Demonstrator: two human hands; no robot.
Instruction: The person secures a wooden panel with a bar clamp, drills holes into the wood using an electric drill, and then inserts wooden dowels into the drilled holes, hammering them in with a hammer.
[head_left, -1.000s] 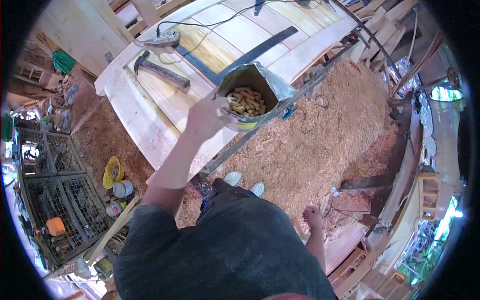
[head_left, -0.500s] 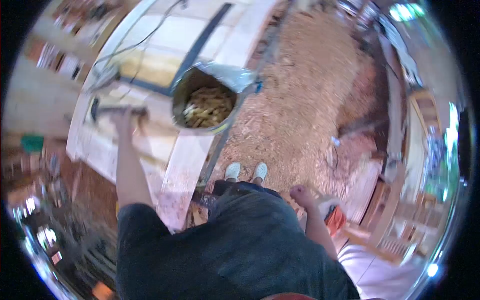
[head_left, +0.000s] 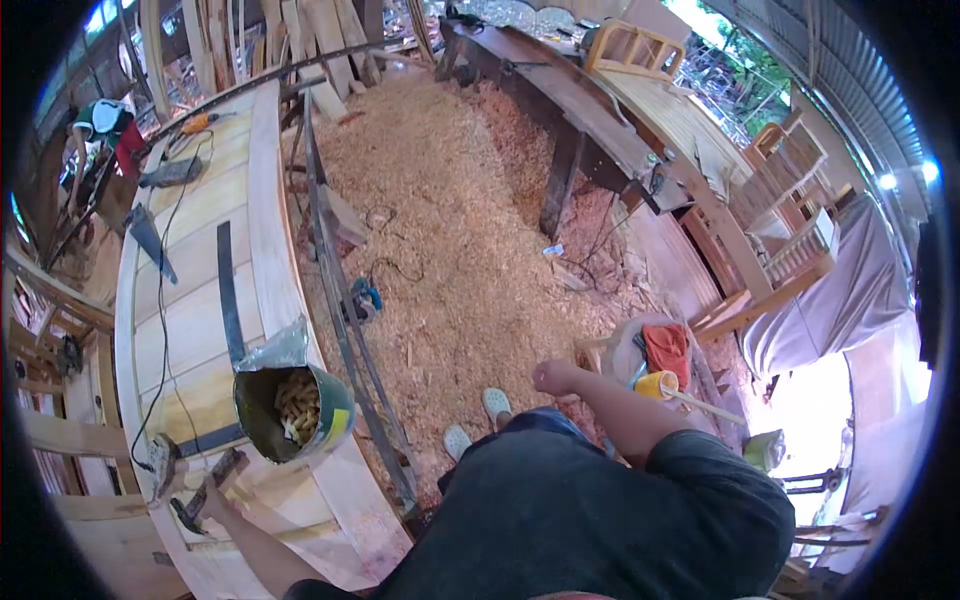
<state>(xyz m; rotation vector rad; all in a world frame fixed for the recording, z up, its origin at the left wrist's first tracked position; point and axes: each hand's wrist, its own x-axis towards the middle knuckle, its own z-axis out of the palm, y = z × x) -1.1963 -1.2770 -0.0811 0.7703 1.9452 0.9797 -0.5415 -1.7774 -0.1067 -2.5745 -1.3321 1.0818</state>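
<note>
My left hand (head_left: 212, 505) is closed around a hammer (head_left: 228, 466), resting over the near end of a pale wooden panel (head_left: 272, 215). The hammer's dark head lies beyond my fingers. Beside it on the panel stands an open tin (head_left: 338, 425) holding several short wooden pieces (head_left: 298, 405). A grey corded tool (head_left: 160, 468) sits close to the hammer, at the panel's outer side. In front of my body, my right hand (head_left: 553, 377) hangs in a fist above the shavings; anything inside it is hidden.
A handsaw (head_left: 152, 243) and an orange tool (head_left: 198, 123) lie farther along the panel. A person (head_left: 105, 122) bends at the far left. Shavings (head_left: 440, 200) cover the floor. A stool with an orange cloth (head_left: 666, 350) stands right, near a long dark bench (head_left: 560, 90).
My view has swung, so the panel and tin now appear lower and farther left. The hammer stays in my left hand. My right hand remains closed, now farther forward of my body.
</note>
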